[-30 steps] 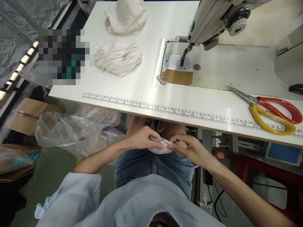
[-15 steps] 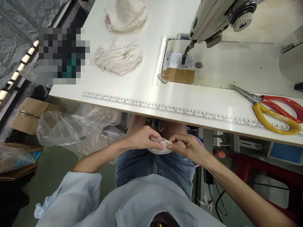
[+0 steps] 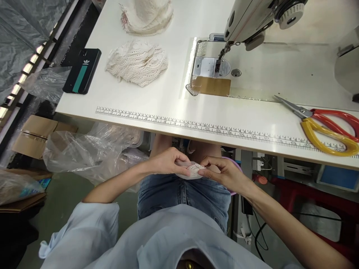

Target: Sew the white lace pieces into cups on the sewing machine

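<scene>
Above my lap, just below the table's front edge, a small white piece of eyelet fabric is pinched between both hands. My left hand grips its left side, thumb on top. On the right side, my right hand holds it between thumb and fingers. The undersides of the fabric and some fingertips are hidden. On the table lie a stack of cream eyelet fabric pieces and, behind it, a second pile of cream cloth.
A sewing machine stands at the back right of the white table. Scissors with red and yellow handles lie at the right, over a printed ruler. A black phone rests at the left edge. Plastic bags and a cardboard box sit below.
Both hands stay pinched on the white fabric, which has shifted and tilted slightly between them. The view has moved a little, so the table items appear slightly higher.
</scene>
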Tool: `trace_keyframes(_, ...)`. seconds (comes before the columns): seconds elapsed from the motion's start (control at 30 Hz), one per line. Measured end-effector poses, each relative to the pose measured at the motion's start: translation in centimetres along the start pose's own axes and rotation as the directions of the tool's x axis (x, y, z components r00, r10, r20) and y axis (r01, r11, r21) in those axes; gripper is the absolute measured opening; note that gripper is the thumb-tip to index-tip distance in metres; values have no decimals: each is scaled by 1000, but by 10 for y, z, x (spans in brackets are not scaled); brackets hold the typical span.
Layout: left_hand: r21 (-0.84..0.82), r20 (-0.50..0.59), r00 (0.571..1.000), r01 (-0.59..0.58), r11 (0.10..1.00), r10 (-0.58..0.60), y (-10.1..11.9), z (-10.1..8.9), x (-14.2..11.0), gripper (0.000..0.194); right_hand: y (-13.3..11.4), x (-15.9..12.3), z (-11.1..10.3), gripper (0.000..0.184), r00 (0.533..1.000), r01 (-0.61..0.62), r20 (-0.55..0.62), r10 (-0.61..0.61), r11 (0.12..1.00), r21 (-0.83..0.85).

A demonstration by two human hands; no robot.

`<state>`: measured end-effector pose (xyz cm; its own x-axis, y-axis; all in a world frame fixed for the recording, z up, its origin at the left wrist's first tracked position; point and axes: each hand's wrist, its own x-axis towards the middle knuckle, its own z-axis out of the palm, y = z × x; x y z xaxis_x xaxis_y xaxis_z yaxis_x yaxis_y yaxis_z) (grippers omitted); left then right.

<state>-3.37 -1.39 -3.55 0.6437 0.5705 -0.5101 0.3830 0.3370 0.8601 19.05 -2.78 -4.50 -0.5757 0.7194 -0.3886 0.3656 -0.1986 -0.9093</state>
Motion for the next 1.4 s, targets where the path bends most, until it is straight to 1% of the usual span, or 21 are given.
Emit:
trace_keyframes(0.1,-34,14,1000,10,999,-9,-1,-1,-1,32,1,0,0,30,1000,-21,17,21,1000,20)
trace_keyframes(0.27,-11,-25,999,32,999,-32,-1,1,-1,30,-2,2,3,33,996,-33,85,24,994,105)
trace_keyframes(0.37,17,-46,999,28,999,-28,0,2,-2,29,-2,4,6,35,997,-25,79,16,992,120)
trace_keyframes(0.5,79,-77,997,26,997,-20,1,4,-3,28,1,6,9,30,997,-6,78,-7,986,165)
trace_keyframes(0.6,113,-103,995,2,994,10,1,5,-3,29,3,7,11,27,999,12,34,-19,982,188)
trace_keyframes(0.67,85,-83,996,-14,996,21,1,5,-4,31,4,7,9,26,1000,7,15,-10,980,200)
trace_keyframes(0.8,30,10,1000,3,1000,-3,0,0,-9,30,6,5,3,23,999,-44,37,36,972,231)
trace_keyframes(0.97,-37,29,1000,10,999,-9,-3,-5,-12,23,9,3,-2,23,996,-80,67,64,962,261)
trace_keyframes(1.07,-68,62,998,3,998,1,-4,-6,-12,23,12,4,-2,25,994,-92,77,74,959,269)
trace_keyframes(1.17,-58,93,996,4,998,1,-4,-7,-12,25,14,4,-2,26,994,-93,81,73,957,274)
trace_keyframes(1.3,-13,87,996,26,1000,-25,-1,-8,-13,26,13,3,-1,26,993,-99,90,77,957,272)
trace_keyframes(1.4,-1,91,995,30,1000,-30,0,-10,-15,25,9,2,-1,28,994,-103,69,89,965,243)
